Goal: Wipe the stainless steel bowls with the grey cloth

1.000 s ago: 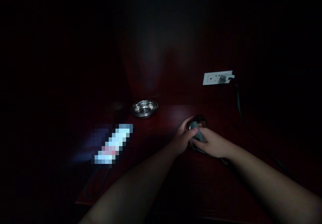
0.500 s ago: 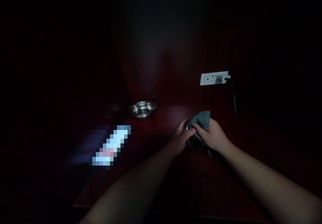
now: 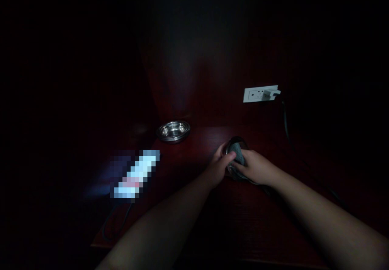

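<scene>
My left hand (image 3: 219, 168) is closed on the left side of a round metal bowl (image 3: 242, 141), its thumb over the rim. The bowl is tilted, and its lower part is hidden by my hands and the dark. In my right hand (image 3: 259, 167) is a grey-green cloth (image 3: 236, 151), pressed against the inside of the bowl. Part of the cloth hangs below my right fingers. Farther back on the left stands a stack of shiny metal bowls (image 3: 174, 132), apart from both hands.
A lit phone (image 3: 136, 177), blurred out, rests left on the dark red tabletop (image 3: 200, 144), with a cable (image 3: 105, 227) near it. On the back wall is a white socket (image 3: 253, 94) with a plug in it; a dark cord (image 3: 285, 126) runs down from there. Surroundings are very dark.
My right hand has moved down with the cloth, which no longer sticks up above the bowl. More of the bowl's far rim now shows. My left hand keeps its hold.
</scene>
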The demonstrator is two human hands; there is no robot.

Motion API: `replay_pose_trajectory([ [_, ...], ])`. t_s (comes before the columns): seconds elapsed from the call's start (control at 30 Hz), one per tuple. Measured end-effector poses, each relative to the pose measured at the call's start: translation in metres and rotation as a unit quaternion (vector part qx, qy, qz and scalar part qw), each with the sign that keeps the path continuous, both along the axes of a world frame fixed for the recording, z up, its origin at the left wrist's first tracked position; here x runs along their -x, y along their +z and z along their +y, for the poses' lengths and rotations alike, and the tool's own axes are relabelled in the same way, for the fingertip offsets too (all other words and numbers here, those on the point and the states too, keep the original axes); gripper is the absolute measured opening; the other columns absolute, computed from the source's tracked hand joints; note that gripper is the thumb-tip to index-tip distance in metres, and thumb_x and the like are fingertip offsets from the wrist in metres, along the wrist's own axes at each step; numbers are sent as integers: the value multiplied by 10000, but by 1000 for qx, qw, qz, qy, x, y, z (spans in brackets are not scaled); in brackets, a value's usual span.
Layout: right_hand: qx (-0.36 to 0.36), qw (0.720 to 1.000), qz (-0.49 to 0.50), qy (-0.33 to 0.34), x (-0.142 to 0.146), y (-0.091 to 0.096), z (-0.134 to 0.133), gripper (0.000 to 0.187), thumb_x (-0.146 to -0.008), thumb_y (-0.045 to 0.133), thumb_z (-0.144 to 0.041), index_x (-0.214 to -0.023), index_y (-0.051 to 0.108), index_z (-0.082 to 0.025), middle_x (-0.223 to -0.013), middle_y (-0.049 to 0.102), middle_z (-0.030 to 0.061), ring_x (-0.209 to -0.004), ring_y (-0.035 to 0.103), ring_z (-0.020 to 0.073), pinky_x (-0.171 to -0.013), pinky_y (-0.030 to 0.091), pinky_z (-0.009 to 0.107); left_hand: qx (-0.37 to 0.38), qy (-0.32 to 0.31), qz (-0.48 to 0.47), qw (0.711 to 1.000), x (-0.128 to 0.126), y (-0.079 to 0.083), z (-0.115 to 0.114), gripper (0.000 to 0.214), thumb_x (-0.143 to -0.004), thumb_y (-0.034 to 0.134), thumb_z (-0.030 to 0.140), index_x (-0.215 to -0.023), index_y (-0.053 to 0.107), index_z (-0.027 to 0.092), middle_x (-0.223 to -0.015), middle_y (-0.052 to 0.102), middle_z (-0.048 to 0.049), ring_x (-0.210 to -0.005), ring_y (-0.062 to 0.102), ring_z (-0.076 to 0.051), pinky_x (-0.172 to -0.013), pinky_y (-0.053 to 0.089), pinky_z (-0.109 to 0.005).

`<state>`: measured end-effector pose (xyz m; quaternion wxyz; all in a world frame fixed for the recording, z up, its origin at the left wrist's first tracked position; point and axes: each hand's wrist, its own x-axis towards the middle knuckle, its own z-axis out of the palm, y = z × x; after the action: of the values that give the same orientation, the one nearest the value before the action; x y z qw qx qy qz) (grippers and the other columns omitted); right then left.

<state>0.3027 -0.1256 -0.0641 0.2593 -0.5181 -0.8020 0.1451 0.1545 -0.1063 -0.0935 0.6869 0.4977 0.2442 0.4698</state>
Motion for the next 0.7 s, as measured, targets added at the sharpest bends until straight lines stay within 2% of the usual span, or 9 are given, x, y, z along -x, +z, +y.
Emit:
replay_pose_trajectory([
  [0.13,17,993,73,93,5,3,-5,102,-811,532,-245,-856,601,-183,-825,680,47,-756,634,183,-731,504,318,-30,1,-4,1000,-2,-5,4,657,-730,687,473,-1300,523,191,-1293,605,-114,-1225,542,-285,-1033,418,-390],
  [0.27,48,973,193,121,11,7,-10,96,-792,569,-265,-851,577,-190,-756,649,13,-696,625,167,-643,522,293,-47,-4,-10,999,-2,-10,6,612,-747,668,493,-1264,556,185,-1284,612,-110,-1223,545,-279,-1056,402,-391],
  [0.43,56,940,326,88,16,7,-11,207,-730,671,-299,-870,574,-181,-737,655,10,-670,635,177,-611,539,304,-33,-6,-7,999,-1,-10,6,603,-764,652,499,-1286,555,214,-1287,614,-99,-1216,551,-279,-1039,419,-399],
  [0.53,30,924,376,60,17,7,-8,218,-738,685,-343,-839,593,-173,-743,673,21,-664,640,173,-629,541,306,-21,-8,-4,1000,0,-9,6,601,-759,661,494,-1285,558,221,-1284,618,-99,-1214,554,-285,-1026,430,-407],
  [0.7,-59,929,362,-36,15,3,-1,205,-751,665,-359,-722,602,-166,-680,666,35,-625,628,175,-615,518,308,-8,-10,1,1000,-1,-6,5,596,-745,677,482,-1271,565,225,-1248,639,-92,-1180,576,-282,-1014,437,-412],
])
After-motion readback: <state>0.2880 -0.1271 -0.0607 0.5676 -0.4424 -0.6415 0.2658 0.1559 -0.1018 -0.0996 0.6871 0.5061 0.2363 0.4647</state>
